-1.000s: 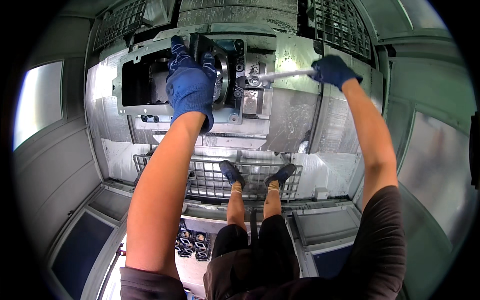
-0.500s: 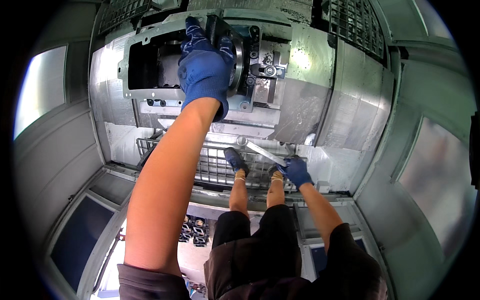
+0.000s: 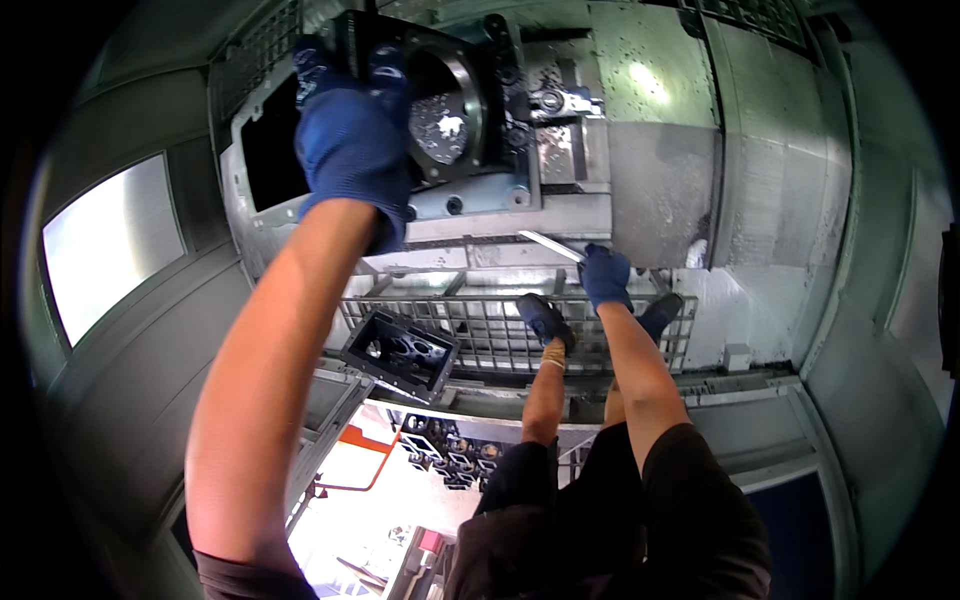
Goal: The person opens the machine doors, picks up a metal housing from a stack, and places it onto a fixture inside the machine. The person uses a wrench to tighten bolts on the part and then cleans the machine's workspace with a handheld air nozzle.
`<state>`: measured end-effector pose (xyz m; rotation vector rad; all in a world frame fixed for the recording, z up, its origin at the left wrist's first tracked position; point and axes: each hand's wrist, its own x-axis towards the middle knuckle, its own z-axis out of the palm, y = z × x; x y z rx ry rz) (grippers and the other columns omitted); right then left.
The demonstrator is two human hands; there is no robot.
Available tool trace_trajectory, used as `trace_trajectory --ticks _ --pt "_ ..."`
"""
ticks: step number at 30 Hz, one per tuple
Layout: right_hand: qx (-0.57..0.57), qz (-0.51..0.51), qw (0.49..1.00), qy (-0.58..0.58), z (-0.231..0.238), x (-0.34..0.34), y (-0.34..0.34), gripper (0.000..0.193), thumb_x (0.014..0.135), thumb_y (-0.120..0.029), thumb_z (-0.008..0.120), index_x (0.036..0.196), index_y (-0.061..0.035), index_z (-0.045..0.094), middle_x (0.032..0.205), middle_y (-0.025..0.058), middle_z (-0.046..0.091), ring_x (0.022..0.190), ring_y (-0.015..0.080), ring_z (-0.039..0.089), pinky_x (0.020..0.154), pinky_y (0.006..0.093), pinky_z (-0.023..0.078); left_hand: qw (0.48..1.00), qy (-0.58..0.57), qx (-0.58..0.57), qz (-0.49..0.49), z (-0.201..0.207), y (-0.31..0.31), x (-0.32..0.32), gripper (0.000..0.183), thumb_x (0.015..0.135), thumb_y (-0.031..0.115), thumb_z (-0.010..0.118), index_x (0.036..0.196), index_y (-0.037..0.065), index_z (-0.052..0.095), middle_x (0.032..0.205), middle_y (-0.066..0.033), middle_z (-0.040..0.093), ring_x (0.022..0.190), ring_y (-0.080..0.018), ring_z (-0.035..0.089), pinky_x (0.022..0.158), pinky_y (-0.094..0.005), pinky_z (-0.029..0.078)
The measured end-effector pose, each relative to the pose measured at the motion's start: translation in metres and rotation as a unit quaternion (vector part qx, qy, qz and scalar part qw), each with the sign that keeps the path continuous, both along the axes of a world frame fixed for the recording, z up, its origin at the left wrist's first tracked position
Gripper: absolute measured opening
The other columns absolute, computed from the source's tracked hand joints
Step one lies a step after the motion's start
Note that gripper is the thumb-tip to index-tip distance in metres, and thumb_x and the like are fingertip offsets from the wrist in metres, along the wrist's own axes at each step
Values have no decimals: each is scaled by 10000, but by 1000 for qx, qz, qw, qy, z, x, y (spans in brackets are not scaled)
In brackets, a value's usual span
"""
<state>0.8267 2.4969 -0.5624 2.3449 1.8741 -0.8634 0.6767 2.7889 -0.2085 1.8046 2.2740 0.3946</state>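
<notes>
Wrench (image 3: 550,243) now off clamp (image 3: 562,103) — spattered table (image 3: 662,165), grey walls (image 3: 108,395)

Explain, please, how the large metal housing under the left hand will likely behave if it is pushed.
The metal housing is probably rigid and heavy, as its round rim looks thick. It may feel slippery, since wet-looking flecks shine inside the opening. Its boxy outline suggests it would hardly roll.
</notes>
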Motion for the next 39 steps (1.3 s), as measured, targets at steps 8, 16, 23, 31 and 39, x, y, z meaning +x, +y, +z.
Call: trace_trajectory --ticks 8,16,23,31,39 --pt "56 -15 998 -6 -4 -1 13 192 753 -246 602 889 -123 657 768 117 640 734 287 634 646 414 494 999 -15 23 -22 -4 2 0 729 870 399 589 1383 -31 299 1362 -239 417 1265 -328 413 1039 -344 323" --pt "202 -340 902 173 38 -1 -1 301 793 -207 643 1045 -43 623 916 129 654 819 256 632 759 353 505 999 -9 48 -23 -2 3 6 685 867 355 598 1375 -15 327 1268 -252 505 1174 -350 504 969 -366 392" --pt "209 -200 926 242 226 39 150 238 818 -237 665 910 -21 631 802 120 666 754 265 642 712 317 504 998 -34 44 29 1 0 1 674 832 324 616 1372 26 344 1180 -258 557 1082 -392 550 894 -401 452" --pt "-89 189 972 -105 240 18 293 219 838 -252 548 881 -98 699 883 112 692 819 300 675 587 432 499 997 -48 6 62 7 6 7 701 825 346 599 1398 71 305 1194 -261 541 1029 -410 569 863 -436 466" --pt "119 313 941 -43 242 35 295 225 842 -277 554 872 -100 689 862 102 686 813 285 673 635 424 496 994 1 -104 41 0 5 1 696 825 372 589 1387 58 325 1050 -232 604 908 -367 615 778 -420 498"
